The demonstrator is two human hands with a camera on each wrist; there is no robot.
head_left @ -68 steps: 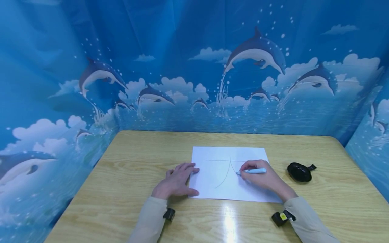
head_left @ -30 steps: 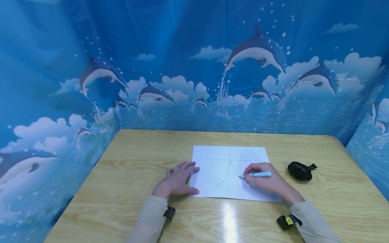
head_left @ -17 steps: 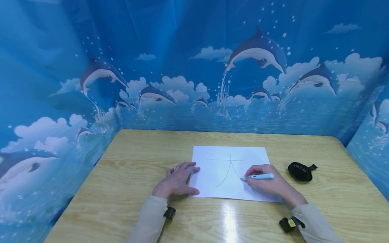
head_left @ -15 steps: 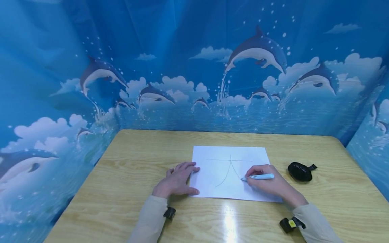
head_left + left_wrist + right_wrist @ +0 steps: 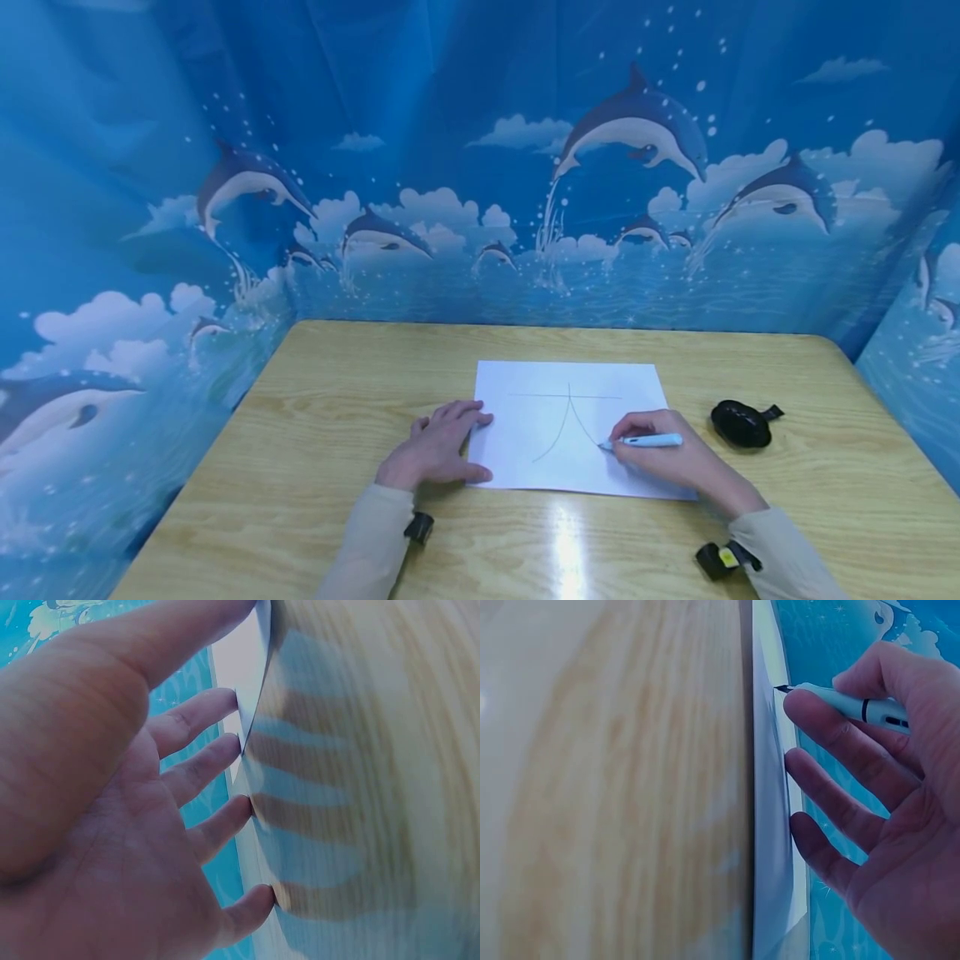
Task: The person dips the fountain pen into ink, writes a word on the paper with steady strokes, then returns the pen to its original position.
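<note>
A white sheet of paper (image 5: 510,468) lies on the table, bearing a thin horizontal line crossed by a short upright stroke, with two curved strokes spreading downward. My left hand (image 5: 435,446) rests at its left edge, fingers spread; the left wrist view shows the fingertips (image 5: 238,808) down on the surface. My right hand (image 5: 667,454) pinches a light blue fountain pen (image 5: 654,440) between thumb and fingers, its dark nib (image 5: 783,688) at the paper. The nib stands at the lower end of the right-hand curve. Part of the sheet's right side is hidden under this hand.
A glossy black oval object (image 5: 741,424) with a small tab lies right of the paper. The wooden table (image 5: 337,375) reaches back to a blue dolphin-print curtain (image 5: 450,167). Each wrist wears a small black camera (image 5: 418,527).
My right hand has slid down and to the right with the pen, and the right-hand curve has grown longer behind the nib. My left hand stays where it was.
</note>
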